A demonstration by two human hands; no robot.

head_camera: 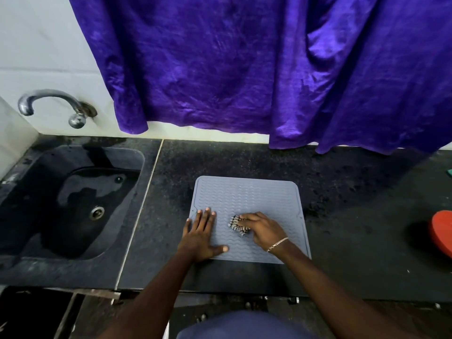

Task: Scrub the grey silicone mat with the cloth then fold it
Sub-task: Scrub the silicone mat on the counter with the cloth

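Sink (29, 192), left of the mat (247, 194): dark basin, a shallow film of water on its floor, metal drain showing. Tap (52, 102) on the wall above it.

Mat lies flat on the dark desk (354, 216), near the front edge, ribbed face up. A pale seam in the desk runs between mat and sink.

My left hand (201, 237): fingers spread flat, palm down on the mat's near-left corner, holding nothing, little finger just over the mat's left edge. My right hand (261, 230): fingers curled down over a small bunched cloth (236, 223), striped dark and light, pressing it to the mat near the middle of the near half. Bracelet on that wrist.

Far half of the mat bare. Bare desk right of the mat and behind it. Purple curtain (244, 64) hangs behind the mat, hem just touching the desk on the right. Red round thing (441, 232) well right of the mat, at the frame edge.
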